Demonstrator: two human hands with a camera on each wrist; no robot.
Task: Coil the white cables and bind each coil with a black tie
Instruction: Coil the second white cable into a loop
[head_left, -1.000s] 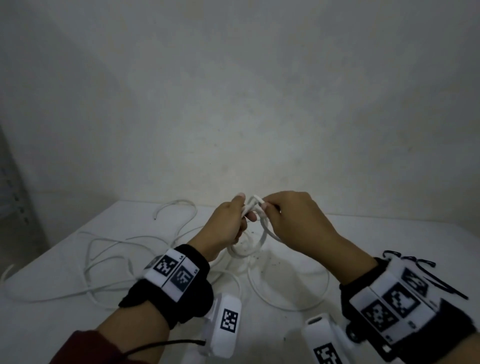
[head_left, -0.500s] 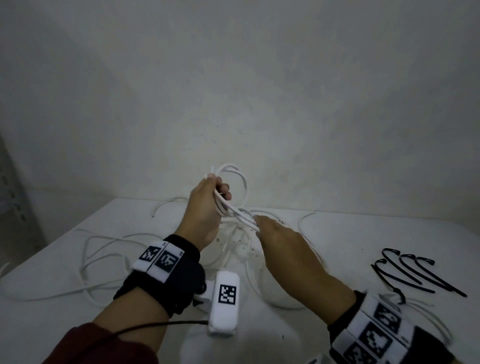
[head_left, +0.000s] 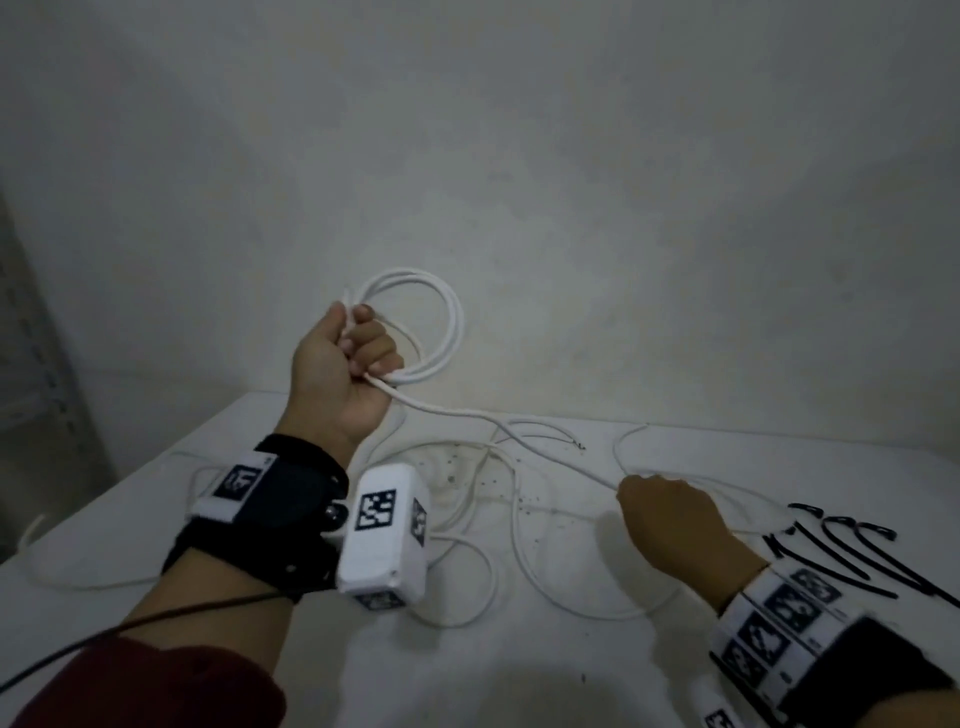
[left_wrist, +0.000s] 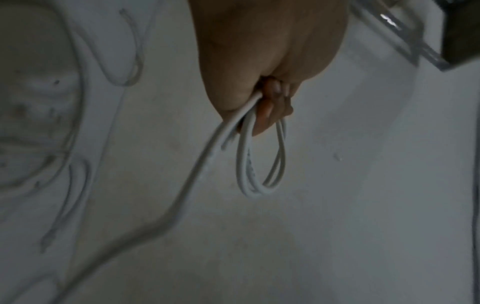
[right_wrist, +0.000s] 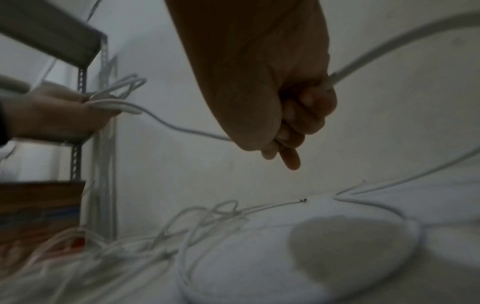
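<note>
Left hand (head_left: 343, 371), raised at centre frame, now grips a two-loop coil (head_left: 426, 327); right hand (head_left: 667, 525), lower right, has drawn away along the white cable (head_left: 488, 415), fingers curled round it. Judged: winding mid-course. Black ties (head_left: 841, 551) untouched, far right. Wrist tags carry patterns only; no legible writing.

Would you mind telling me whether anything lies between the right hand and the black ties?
Nothing visible does. The right hand grips the white cable, and the black ties lie on the table just to its right, with only bare tabletop and thin cable strands between.
</note>
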